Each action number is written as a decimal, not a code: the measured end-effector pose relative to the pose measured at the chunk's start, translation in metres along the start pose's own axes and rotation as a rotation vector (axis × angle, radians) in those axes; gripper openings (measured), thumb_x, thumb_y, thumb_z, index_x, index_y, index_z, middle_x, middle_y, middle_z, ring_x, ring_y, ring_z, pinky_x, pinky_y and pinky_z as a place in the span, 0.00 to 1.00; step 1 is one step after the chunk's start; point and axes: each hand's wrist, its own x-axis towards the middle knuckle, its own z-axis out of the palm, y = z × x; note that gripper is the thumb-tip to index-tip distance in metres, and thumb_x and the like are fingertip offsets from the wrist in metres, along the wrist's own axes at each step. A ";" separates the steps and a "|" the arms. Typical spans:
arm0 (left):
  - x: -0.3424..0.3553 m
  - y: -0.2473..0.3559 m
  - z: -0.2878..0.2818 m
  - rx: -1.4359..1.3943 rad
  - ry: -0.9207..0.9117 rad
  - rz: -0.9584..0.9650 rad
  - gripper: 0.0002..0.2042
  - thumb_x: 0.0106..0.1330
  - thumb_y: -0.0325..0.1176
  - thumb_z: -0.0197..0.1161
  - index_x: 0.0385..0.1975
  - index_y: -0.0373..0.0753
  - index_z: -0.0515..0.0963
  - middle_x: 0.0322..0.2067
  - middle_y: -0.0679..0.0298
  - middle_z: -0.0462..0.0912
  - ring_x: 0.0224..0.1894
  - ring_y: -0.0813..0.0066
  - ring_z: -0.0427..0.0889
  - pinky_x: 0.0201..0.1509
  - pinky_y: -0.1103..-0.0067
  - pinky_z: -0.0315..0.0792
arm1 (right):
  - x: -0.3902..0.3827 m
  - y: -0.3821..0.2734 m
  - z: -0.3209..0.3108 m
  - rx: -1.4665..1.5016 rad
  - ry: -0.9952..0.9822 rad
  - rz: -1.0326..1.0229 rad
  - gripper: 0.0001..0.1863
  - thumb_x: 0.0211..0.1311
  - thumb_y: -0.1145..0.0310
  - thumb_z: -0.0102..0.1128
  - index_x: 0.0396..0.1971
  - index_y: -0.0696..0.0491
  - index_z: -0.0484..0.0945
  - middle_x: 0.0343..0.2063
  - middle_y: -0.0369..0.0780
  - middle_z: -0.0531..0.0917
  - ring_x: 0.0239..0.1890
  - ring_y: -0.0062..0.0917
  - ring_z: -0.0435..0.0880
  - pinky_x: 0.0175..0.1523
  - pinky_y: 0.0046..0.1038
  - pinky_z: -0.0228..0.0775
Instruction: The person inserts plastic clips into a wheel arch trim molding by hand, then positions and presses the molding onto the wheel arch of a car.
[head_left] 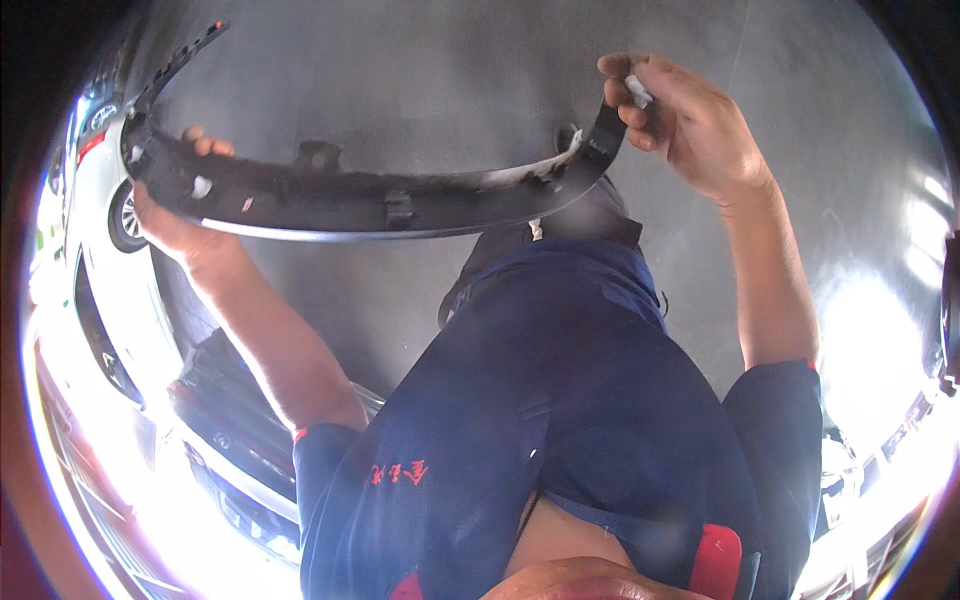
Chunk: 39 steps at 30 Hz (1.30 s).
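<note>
Well, above grey floor [420, 80] I see the curved black strip [330, 195] — left hand [182, 232] wrapped around one end, right hand [695, 120] pinching a white scrap [637, 91] by the other. White patches [202, 187] dot it; I'd judge the work partway, that scrap apart from them.

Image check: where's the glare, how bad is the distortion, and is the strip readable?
Head view: whites blow out along both sides, with a hard glare patch right on the grey floor; head view: the white car bends with the fisheye rim, corners go black; head view: haze veils the lower shirt, but the strip's outline reads clearly.
</note>
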 end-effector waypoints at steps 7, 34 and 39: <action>0.007 0.039 -0.005 0.033 -0.093 0.053 0.27 0.69 0.49 0.56 0.55 0.29 0.75 0.45 0.49 0.78 0.45 0.56 0.82 0.52 0.66 0.79 | 0.014 0.023 -0.032 -0.353 0.034 -0.097 0.17 0.77 0.60 0.57 0.52 0.59 0.80 0.30 0.34 0.83 0.25 0.10 0.73 0.30 0.14 0.63; 0.017 -0.014 -0.052 0.162 0.280 0.194 0.29 0.71 0.52 0.51 0.51 0.25 0.75 0.37 0.49 0.81 0.36 0.61 0.83 0.40 0.68 0.80 | 0.105 0.117 0.193 -0.353 -0.568 -0.558 0.07 0.60 0.81 0.71 0.37 0.56 0.87 0.38 0.38 0.89 0.42 0.26 0.87 0.49 0.27 0.78; 0.044 -0.011 -0.055 0.009 0.112 0.102 0.30 0.74 0.60 0.52 0.51 0.34 0.76 0.40 0.54 0.84 0.31 0.61 0.84 0.31 0.64 0.79 | 0.132 0.099 0.189 -0.486 -0.678 -0.634 0.08 0.57 0.81 0.71 0.36 0.55 0.87 0.36 0.38 0.89 0.42 0.28 0.88 0.47 0.27 0.79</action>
